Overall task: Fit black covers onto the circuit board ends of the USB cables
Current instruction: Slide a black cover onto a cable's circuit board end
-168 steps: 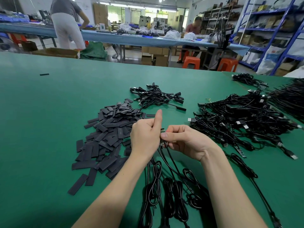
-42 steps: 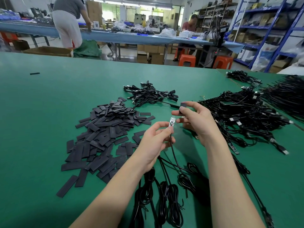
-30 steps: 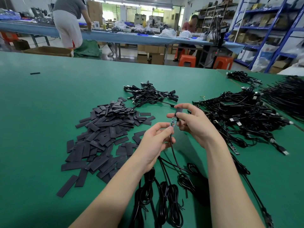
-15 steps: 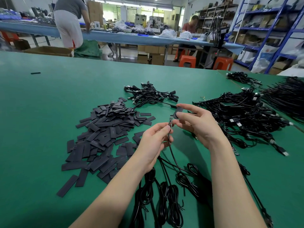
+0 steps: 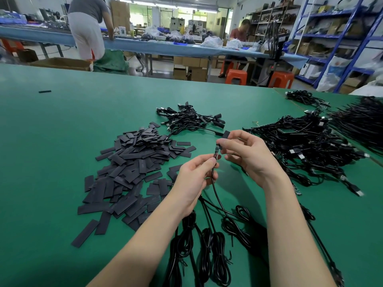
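My left hand (image 5: 192, 179) pinches a black USB cable (image 5: 215, 191) just below its small circuit board end (image 5: 216, 151), which points up. My right hand (image 5: 246, 156) pinches a flat black cover (image 5: 224, 136) between thumb and fingers, right beside and slightly above the board's tip. Whether the cover touches the board I cannot tell. A heap of loose black covers (image 5: 132, 168) lies on the green table (image 5: 51, 141) to the left.
Coiled cables (image 5: 207, 245) lie between my forearms. A small tangle of cables with covered ends (image 5: 190, 119) sits behind my hands. Large cable piles (image 5: 306, 146) fill the right side. Two people work at a blue bench (image 5: 145, 44) beyond the table.
My right hand has drawn the cover down from above toward the board's tip. My left hand has kept the cable nearly still.
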{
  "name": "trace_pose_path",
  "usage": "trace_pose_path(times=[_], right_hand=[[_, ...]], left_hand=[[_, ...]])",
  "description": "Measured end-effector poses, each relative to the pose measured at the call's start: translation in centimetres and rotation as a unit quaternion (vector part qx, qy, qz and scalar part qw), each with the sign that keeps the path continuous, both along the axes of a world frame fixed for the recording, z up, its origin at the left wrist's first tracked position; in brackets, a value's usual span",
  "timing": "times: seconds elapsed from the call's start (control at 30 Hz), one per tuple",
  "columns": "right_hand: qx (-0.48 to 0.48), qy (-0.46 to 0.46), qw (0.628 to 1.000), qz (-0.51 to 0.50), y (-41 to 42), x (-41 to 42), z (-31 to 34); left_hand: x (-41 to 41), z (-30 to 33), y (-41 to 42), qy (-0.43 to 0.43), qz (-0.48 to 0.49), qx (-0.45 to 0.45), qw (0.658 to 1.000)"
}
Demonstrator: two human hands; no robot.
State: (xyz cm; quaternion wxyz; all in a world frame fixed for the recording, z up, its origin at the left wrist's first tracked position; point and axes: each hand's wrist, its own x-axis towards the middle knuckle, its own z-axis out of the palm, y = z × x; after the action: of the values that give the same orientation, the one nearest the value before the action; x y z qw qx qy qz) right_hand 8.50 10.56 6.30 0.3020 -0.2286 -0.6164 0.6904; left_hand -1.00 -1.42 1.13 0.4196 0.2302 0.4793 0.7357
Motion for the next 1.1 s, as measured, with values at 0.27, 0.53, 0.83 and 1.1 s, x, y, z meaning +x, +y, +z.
trace_pose_path(times=[0.27, 0.53, 0.83, 1.1], right_hand=[[0.005, 0.046, 0.998, -0.040, 0.3, 0.0, -0.3], [0.027, 0.041, 0.998, -0.047, 0.3, -0.2, -0.4], [-0.001, 0.000, 1.000, -0.031, 0.6, 0.4, -0.1], [-0.031, -0.076, 0.996, 0.022, 1.4, 1.8, 0.9]], left_hand=[[0.0, 0.1, 0.0, 0.007, -0.012, -0.003, 1.000], [0.1, 0.2, 0.0, 0.007, -0.012, -0.003, 1.000], [0.2, 0.0, -0.2, 0.037, -0.010, -0.013, 0.999], [0.3, -0.4, 0.1, 0.095, 0.004, -0.021, 0.995]])
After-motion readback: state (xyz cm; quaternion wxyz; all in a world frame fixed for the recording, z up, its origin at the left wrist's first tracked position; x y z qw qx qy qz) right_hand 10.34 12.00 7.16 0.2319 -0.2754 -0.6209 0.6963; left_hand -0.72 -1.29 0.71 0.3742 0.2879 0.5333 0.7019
